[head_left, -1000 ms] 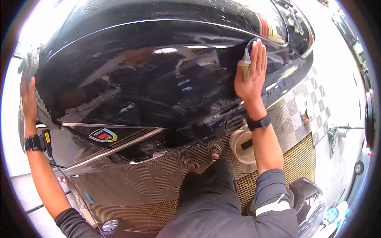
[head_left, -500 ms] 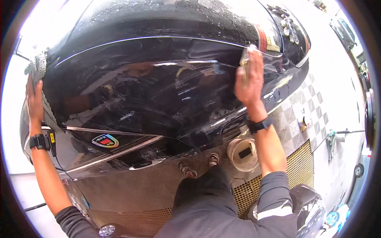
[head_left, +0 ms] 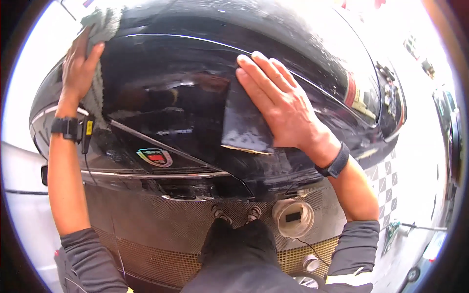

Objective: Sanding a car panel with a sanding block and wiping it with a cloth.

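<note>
My left hand [head_left: 79,68] lies stretched out on a grey-green fluffy towel [head_left: 105,24] draped over the black car's upper left edge, thumb apart from the fingers. My right hand [head_left: 286,107] presses its palm, fingers long and close together, over a dark rectangular pad [head_left: 244,122] with a pale yellowish lower edge. The pad lies against the car's glossy curved body panel [head_left: 161,102], and its left part shows beside the hand. Whitish smears and wet streaks mark the panel. My right thumb is hidden.
A shield-shaped sticker [head_left: 155,157] sits by the chrome trim. Below the car stand a whitish bucket [head_left: 292,219] with a dark block in it and a small round container [head_left: 310,262]. A thin cable [head_left: 312,249] crosses the yellow floor grating [head_left: 156,259].
My right hand has moved left along the panel with the pad, turning from edge-on to palm down. The left hand stays on the towel. The whole view has shifted.
</note>
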Tool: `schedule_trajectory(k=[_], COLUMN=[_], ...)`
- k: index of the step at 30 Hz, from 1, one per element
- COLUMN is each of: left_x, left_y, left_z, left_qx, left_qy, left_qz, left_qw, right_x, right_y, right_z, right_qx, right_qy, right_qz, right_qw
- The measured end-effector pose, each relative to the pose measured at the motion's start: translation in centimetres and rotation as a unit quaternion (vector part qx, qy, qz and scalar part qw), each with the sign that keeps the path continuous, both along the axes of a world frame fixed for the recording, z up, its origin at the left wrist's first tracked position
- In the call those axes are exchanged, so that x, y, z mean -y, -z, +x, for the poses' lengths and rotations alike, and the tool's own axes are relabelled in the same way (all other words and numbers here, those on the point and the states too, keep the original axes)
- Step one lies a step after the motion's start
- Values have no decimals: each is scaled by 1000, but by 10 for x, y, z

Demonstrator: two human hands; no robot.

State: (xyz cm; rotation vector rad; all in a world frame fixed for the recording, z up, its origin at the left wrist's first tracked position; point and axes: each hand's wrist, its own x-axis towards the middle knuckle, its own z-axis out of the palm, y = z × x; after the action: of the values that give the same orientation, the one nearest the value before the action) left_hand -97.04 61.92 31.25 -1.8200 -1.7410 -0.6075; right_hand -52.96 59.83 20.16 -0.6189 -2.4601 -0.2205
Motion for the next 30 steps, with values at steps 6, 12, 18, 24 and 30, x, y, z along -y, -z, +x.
schedule_trajectory(k=[6, 12, 18, 24, 30], left_x=[3, -3, 17, 26, 27], left_y=[-1, 1, -12, -19, -27], left_z=[4, -11, 57, 41, -43], left_qx=[-58, -41, -17, 25, -63], left_qy=[7, 46, -1, 23, 81], left_qz=[32, 50, 26, -40, -108], left_qw=[998, 997, 1000, 999, 989], right_x=[-9, -19, 1, -6, 18], right_y=[-36, -61, -14, -48, 15], right_z=[-103, -135, -32, -130, -67], right_qx=[-53, -50, -4, 15, 96], right_qy=[-49, -77, 52, 54, 118], right_qz=[14, 47, -4, 41, 95], right_qw=[997, 995, 999, 998, 984])
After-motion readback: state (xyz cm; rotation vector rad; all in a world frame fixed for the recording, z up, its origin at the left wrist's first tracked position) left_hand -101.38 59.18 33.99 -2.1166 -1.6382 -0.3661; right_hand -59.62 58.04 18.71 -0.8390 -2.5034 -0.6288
